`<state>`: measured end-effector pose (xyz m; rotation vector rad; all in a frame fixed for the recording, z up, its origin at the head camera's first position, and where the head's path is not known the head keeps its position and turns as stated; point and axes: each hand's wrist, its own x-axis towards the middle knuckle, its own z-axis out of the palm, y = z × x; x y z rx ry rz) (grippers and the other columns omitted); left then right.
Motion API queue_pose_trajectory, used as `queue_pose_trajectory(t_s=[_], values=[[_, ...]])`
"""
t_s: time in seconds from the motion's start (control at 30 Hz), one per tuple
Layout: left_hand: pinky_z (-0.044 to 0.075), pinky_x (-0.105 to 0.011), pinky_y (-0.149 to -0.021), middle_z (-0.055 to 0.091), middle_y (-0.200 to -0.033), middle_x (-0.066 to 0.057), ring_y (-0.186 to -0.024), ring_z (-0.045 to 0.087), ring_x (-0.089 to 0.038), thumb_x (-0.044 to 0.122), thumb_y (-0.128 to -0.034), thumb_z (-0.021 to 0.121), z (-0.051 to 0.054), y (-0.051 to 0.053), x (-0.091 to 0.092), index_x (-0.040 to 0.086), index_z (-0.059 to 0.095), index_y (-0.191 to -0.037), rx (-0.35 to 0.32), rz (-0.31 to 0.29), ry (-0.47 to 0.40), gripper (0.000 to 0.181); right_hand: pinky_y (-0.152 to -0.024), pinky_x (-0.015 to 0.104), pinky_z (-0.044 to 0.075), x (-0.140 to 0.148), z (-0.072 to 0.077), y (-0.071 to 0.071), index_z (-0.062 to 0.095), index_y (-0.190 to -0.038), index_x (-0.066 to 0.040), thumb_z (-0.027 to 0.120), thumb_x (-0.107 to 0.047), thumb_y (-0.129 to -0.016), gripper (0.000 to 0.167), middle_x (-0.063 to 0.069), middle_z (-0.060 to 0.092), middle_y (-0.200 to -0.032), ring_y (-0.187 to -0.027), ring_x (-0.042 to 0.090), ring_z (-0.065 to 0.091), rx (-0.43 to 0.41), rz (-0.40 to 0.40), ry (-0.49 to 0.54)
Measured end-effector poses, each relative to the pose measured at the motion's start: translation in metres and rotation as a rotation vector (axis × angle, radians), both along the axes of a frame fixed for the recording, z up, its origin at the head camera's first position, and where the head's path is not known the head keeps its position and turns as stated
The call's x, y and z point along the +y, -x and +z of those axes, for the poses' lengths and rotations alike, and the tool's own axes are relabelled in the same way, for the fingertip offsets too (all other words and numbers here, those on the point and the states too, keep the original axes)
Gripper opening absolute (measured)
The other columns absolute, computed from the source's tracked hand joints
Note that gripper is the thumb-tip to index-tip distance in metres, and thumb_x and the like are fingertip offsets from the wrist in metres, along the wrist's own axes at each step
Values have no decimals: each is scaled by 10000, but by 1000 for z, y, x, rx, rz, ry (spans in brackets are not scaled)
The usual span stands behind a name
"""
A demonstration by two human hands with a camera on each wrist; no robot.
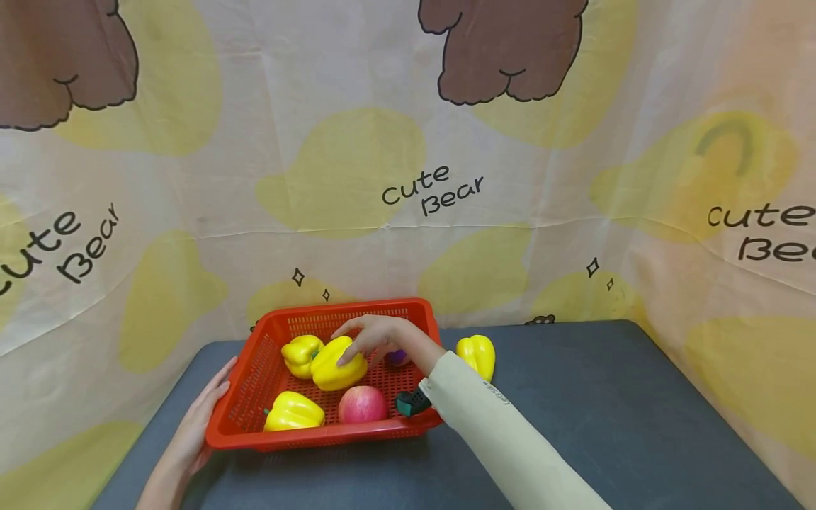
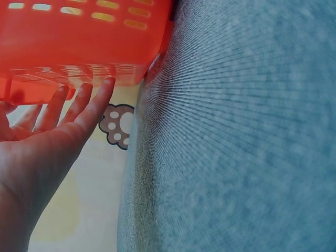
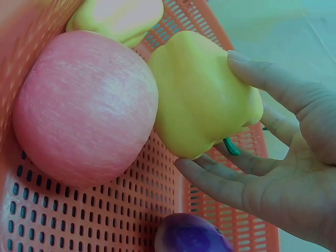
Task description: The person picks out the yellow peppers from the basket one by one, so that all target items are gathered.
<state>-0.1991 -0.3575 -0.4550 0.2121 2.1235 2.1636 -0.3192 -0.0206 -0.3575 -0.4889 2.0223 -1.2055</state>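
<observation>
A yellow bell pepper (image 1: 339,364) sits in the red plastic basket (image 1: 331,433), between the thumb and fingers of my right hand (image 1: 376,336). In the right wrist view the thumb presses the top of this pepper (image 3: 202,94) and the fingers reach along its stem side and underneath. Beside it are a pink-red apple (image 3: 86,107) and, further left in the head view, a second yellow pepper (image 1: 299,356). My left hand (image 1: 194,418) rests against the basket's left side. Its fingers (image 2: 97,107) stretch out along the outer wall in the left wrist view.
Also in the basket are a yellow pepper (image 1: 295,411) at the front left and a rounded purple item (image 3: 191,233), partly hidden. Another yellow pepper (image 1: 477,356) lies right of the basket on the dark grey table (image 1: 605,425). A printed cloth (image 1: 357,262) hangs behind.
</observation>
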Motion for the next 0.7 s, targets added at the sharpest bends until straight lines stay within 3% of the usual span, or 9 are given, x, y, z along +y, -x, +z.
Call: queue_pose_trajectory(t_s=[0.3,0.7], values=[[601,-305,-908,472,-1365,322,-1176,639,39,405,-1167,317,1,0,1,228,12,-1711,-9,6,2,649,-1075,624,496,7,3,-5,606,-1459,-148,810,-125,-931,566,99,547,-1404,-1278,409,574,5,-34,31],[601,-298,-906,461,-1377,321,-1173,635,44,388,-1170,306,0,-1,-1,236,8,-1711,-4,-5,-5,636,-1058,618,512,13,9,-14,599,-1482,-165,801,-189,-947,573,76,600,-1357,-1185,317,618,25,-27,71]])
